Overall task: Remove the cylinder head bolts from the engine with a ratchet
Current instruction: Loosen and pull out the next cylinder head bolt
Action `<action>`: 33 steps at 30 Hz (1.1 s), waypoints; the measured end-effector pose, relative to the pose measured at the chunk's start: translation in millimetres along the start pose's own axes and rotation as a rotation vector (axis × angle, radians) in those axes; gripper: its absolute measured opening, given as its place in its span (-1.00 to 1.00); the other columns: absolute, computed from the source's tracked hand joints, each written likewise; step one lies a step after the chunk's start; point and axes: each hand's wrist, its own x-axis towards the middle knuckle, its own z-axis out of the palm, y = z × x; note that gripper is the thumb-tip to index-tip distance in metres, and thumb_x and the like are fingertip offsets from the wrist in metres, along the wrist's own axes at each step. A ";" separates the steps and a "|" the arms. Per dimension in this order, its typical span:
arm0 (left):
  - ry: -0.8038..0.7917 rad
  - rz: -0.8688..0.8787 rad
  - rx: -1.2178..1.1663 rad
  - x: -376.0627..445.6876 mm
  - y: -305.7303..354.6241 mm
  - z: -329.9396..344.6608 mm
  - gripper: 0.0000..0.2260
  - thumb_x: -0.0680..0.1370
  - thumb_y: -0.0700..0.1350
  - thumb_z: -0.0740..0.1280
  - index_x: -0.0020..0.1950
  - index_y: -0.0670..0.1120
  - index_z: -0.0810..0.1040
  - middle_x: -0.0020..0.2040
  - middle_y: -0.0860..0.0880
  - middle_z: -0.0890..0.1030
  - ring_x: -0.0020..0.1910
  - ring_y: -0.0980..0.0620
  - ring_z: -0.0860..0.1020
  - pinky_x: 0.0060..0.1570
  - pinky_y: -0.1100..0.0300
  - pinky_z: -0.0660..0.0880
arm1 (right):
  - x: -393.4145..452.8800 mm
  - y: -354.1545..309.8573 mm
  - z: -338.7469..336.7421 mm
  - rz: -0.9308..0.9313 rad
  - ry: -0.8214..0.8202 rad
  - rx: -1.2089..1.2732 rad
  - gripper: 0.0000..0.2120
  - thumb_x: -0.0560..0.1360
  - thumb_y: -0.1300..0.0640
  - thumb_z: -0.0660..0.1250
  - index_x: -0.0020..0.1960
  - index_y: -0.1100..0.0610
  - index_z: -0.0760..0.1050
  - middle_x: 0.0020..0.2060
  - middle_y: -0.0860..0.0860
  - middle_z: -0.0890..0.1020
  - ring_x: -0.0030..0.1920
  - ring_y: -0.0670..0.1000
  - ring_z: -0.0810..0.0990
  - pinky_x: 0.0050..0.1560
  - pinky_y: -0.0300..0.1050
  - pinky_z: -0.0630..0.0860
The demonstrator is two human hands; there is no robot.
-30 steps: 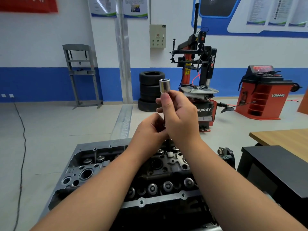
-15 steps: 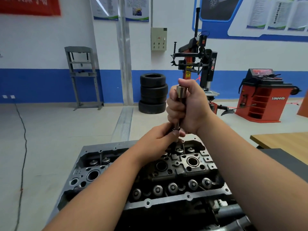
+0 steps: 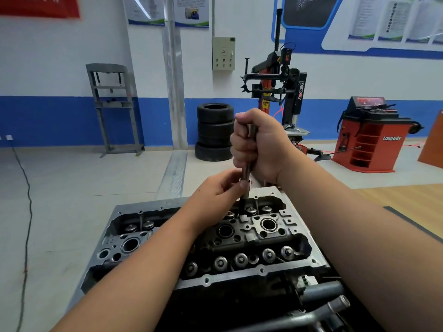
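A grey cylinder head (image 3: 167,238) fills the lower middle, with valve springs and round bores showing. A slim steel tool shaft (image 3: 246,172) stands upright over its far side, its lower end down between the valve springs. My right hand (image 3: 260,144) grips the shaft's top in a fist, hiding the upper end. My left hand (image 3: 221,191) pinches the shaft lower down, just above the head. I cannot make out a bolt under the shaft's tip.
Grey pipes (image 3: 321,305) lie at the near right of the engine. A wooden bench top (image 3: 407,200) is to the right. Across the floor stand stacked tyres (image 3: 214,131), a tyre changer (image 3: 280,92), a red wheel balancer (image 3: 369,137) and a grey press frame (image 3: 112,109).
The tool has come down from in front of me onto the far side of the head. My right hand went from holding it by the fingertips to a fist round its top.
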 end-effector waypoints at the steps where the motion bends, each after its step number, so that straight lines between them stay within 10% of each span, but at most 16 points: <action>1: -0.006 0.008 0.010 0.2 0.3 0.3 -0.90 0.70 -0.09 0.30 0.11 0.06 0.62 0.02 -0.05 0.72 0.08 -0.04 0.66 0.16 0.11 0.55 | -0.9 0.5 -1.6 0.000 0.021 0.017 -0.61 0.59 0.07 0.14 -0.42 0.06 0.30 -0.55 -0.04 0.20 -0.49 -0.02 0.09 -0.36 -0.08 0.05; 8: 0.099 0.034 0.114 6.1 1.5 3.7 -0.94 0.58 -0.04 0.39 -0.09 0.08 0.59 -0.21 0.15 0.66 -0.27 0.22 0.55 -0.28 0.35 0.42 | -5.8 24.1 28.3 -0.262 0.536 -0.170 -0.75 0.60 0.03 0.25 -0.25 0.04 0.44 -0.49 -0.12 0.43 -0.44 -0.08 0.36 -0.37 -0.17 0.35; 16: 0.026 0.026 -0.022 0.8 -1.3 0.9 -0.94 0.66 -0.04 0.35 0.10 0.03 0.59 -0.09 0.08 0.70 -0.06 0.10 0.66 -0.04 0.26 0.56 | 4.3 2.3 7.4 0.021 -0.050 -0.070 -0.63 0.58 0.05 0.14 -0.40 0.08 0.27 -0.57 -0.05 0.20 -0.51 -0.01 0.08 -0.38 -0.09 0.04; 25: 0.206 0.033 0.073 4.9 3.0 9.2 -0.67 0.47 -0.32 0.38 -0.32 0.07 0.44 -0.45 0.21 0.55 -0.46 0.28 0.43 -0.44 0.46 0.33 | -7.9 25.4 41.6 -0.207 0.470 -0.208 -0.83 0.56 0.10 0.20 -0.19 0.11 0.42 -0.41 -0.01 0.38 -0.41 -0.06 0.33 -0.37 -0.15 0.29; 33: -0.003 0.033 -0.075 0.3 -1.5 -1.7 -0.89 0.64 -0.01 0.32 0.10 0.03 0.63 -0.04 -0.06 0.71 -0.09 0.08 0.64 0.01 0.25 0.53 | 1.2 0.4 -1.2 0.030 -0.047 -0.046 -0.60 0.56 0.02 0.16 -0.45 0.06 0.31 -0.57 -0.05 0.19 -0.52 -0.02 0.11 -0.40 -0.13 0.11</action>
